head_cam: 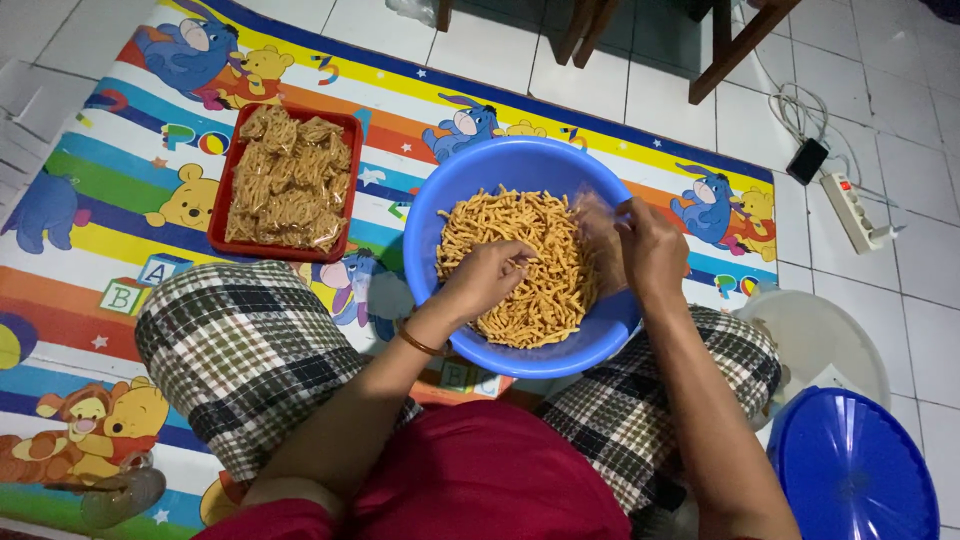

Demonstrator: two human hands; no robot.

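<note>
Nearest the camera is a red shirt [480,470], and beyond it two knees in checked cloth [250,350] spread to either side on a bright cartoon play mat [90,200]. At the right knee lies a round blue lid [850,470], with a pale translucent container [820,340] just behind it on the white tiled floor [920,330].

Between the knees sits a blue plastic bowl [425,215] heaped with thin orange-brown snack sticks [545,280]. The left hand [485,280], a thin bangle at its wrist, rests down in the sticks with its fingers curled around a small pinch of them. The right hand [650,245] is at the bowl's right rim, fingers closed on the edge of a clear plastic bag [600,235] that stands open over the sticks; the bag is blurred, so how much it holds cannot be told.

Further out, to the left on the mat, a red rectangular tray [222,190] carries small clear packets of the same snack [290,180]. Far right, a white power strip [855,210] and a black adapter [806,160] lie on the tiles, and dark wooden furniture legs [740,45] stand at the top edge.
</note>
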